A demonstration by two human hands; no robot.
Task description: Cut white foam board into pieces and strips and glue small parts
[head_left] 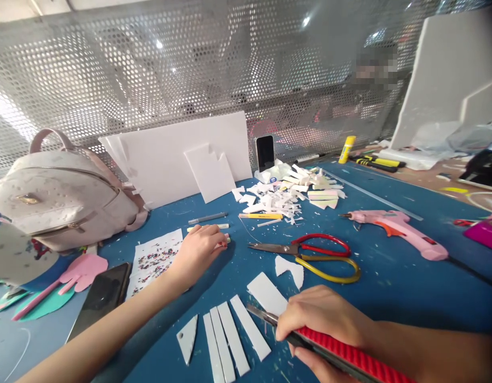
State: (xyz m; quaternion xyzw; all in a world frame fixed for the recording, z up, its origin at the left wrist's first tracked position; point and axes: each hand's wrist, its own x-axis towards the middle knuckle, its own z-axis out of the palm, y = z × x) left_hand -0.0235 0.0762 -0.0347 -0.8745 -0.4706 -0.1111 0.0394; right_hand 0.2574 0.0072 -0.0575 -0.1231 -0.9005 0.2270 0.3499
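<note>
My right hand (pixel 323 322) is closed around a utility knife (pixel 349 357) with a ribbed red grip. Its blade points left over a white foam board piece (pixel 267 292) and a cut strip (pixel 249 325). Several narrow white strips (pixel 224 340) lie alongside, with a pointed offcut (pixel 187 339) left of them. Farther back, my left hand (pixel 200 252) has curled fingers around a slim pen-like stick, of which only a small pale-green end (pixel 228 239) shows. Just behind that hand lie a grey pen (pixel 208 218) and a pale stick. Scissors (pixel 305 249) with red and yellow handles rest right of it.
White scraps (pixel 275 197) are heaped by a standing phone (pixel 265 152). A pink glue gun (pixel 401 229) lies at right. Left stand a backpack (pixel 62 197), a dark phone (pixel 104 292) and a bead-covered sheet (pixel 169 239). White boards (pixel 182 154) lean on the perforated screen.
</note>
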